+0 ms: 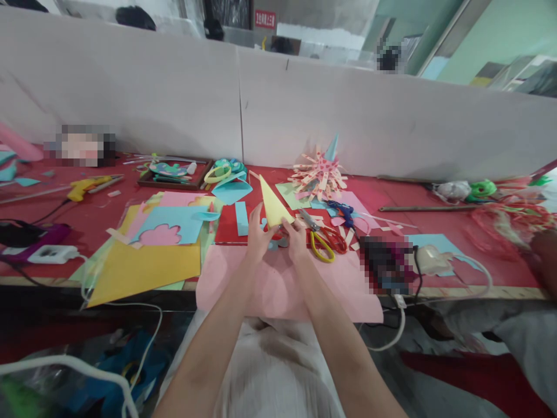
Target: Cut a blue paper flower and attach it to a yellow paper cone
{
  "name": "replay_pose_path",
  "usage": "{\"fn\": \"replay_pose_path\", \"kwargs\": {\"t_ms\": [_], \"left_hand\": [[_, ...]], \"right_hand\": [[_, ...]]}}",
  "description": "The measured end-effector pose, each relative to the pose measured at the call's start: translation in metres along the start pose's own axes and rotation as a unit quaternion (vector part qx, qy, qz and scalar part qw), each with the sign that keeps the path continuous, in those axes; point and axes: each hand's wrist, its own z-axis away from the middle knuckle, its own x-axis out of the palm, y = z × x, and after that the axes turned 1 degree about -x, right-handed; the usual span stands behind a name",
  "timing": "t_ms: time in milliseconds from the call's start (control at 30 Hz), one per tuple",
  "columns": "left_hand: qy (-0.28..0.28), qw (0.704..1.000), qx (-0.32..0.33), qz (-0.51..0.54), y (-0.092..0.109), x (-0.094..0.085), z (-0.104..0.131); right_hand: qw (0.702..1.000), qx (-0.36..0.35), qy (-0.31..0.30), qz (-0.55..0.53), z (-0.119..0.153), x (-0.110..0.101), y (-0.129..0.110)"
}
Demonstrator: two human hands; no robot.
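Note:
A pale yellow paper cone (274,204) points up and a little to the left between my two hands. My left hand (260,237) grips the cone's lower left side, fingers closed on it. On the lower right edge, my right hand (296,235) pinches the paper with thumb and fingers. Beneath my hands lies a large pink sheet (278,284) that hangs over the table's front edge. Scissors with red and yellow handles (324,244) lie just right of my right hand. A blue paper strip (241,219) is left of the cone.
Stacked colored paper, with a yellow sheet (152,264), lies at left. A yellow glue gun (87,187) and a brown tray (174,184) are behind it. A spiky pink paper piece (322,168) stands by the white partition (348,104). White cables and a power strip (54,254) lie along the edge.

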Motion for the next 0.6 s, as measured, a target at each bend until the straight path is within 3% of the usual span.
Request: {"fn": "replay_pose_path", "kwargs": {"t_ms": [100, 233, 367, 600], "left_hand": [[-0.034, 0.997, -0.024, 0.071, 0.003, 0.003, 0.003], [-0.088, 0.974, -0.109, 0.181, 0.002, 0.009, 0.003], [-0.077, 0.952, -0.173, 0.239, -0.002, 0.012, -0.002], [-0.072, 0.952, -0.179, 0.240, 0.002, 0.006, -0.002]], "right_hand": [[0.997, 0.045, 0.022, -0.054, -0.003, -0.003, -0.002], [0.991, 0.093, 0.020, -0.097, -0.005, -0.005, -0.006], [0.987, 0.123, -0.007, -0.099, -0.002, -0.003, -0.009], [0.990, 0.108, -0.061, -0.073, 0.001, -0.001, -0.007]]}}
